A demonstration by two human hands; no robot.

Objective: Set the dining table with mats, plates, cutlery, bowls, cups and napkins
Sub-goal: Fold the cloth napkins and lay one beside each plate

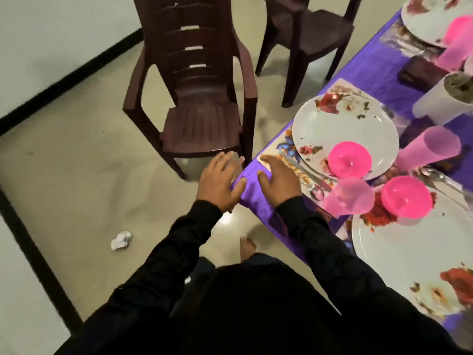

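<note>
We take the purple tablecloth (258, 198) as our landmark, at the corner where it hangs over the table edge. Nearest to us, well down the cloth from that corner, lies a white flowered plate (399, 254), and at its upper rim an upside-down pink bowl (405, 197) and a pink cup (348, 197) stand side by side. At the corner itself we see both hands with fingers spread and relaxed, holding nothing: the left hand (221, 179) hovers at the hanging edge, its thumb touching or just over the cloth, and the right hand (277, 179) rests flat on the cloth, its fingertips reaching the near edge of a flowered mat (286, 142). Just beyond the right hand a spoon (316, 192) and a knife (304, 169) lie on that mat beside a second white plate (343, 126), which carries another upturned pink bowl (349, 158). A second pink cup (430, 149) lies tipped beside that plate, farther in on the cloth, and a white cup (442, 98) stands beyond it. At the far end of the cloth a third plate (422, 19) shows, with pink things on it too blurred to name. Off the cloth, on the floor, a brown plastic chair (194, 98) stands just beyond the corner, a second chair (307, 34) behind it, and a crumpled white scrap (121, 240) lies on the floor well to the left.
</note>
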